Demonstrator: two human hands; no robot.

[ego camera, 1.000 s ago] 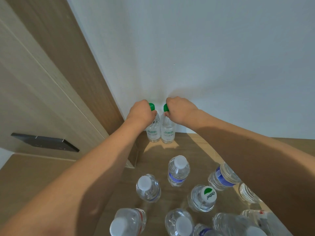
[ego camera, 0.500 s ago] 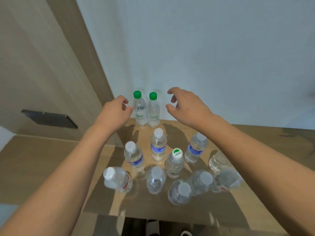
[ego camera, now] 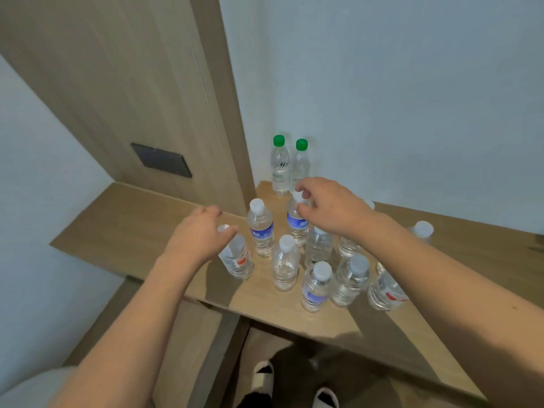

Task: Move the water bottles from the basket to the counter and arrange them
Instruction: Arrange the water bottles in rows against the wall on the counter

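Note:
Two green-capped water bottles [ego camera: 281, 166] stand side by side in the back corner of the wooden counter [ego camera: 141, 228]. In front of them stands a loose cluster of several white-capped bottles. My right hand [ego camera: 329, 206] reaches into the cluster; its thumb and forefinger curl round the cap of a blue-label bottle [ego camera: 298, 228]. My left hand [ego camera: 201, 235] hovers over the leftmost bottle, a red-label one [ego camera: 237, 259], with curled fingers at its cap; its grip is hidden. No basket is in view.
A wooden panel with a dark plate [ego camera: 161, 159] rises left of the corner, and a white wall runs behind the counter. One bottle [ego camera: 423, 229] stands apart at the right. Below the counter edge my slippered feet [ego camera: 263, 375] show on the floor.
Both hands let go of the two green-capped bottles and pulled back to the cluster. The view moved back and down, so the counter's front edge and the floor show.

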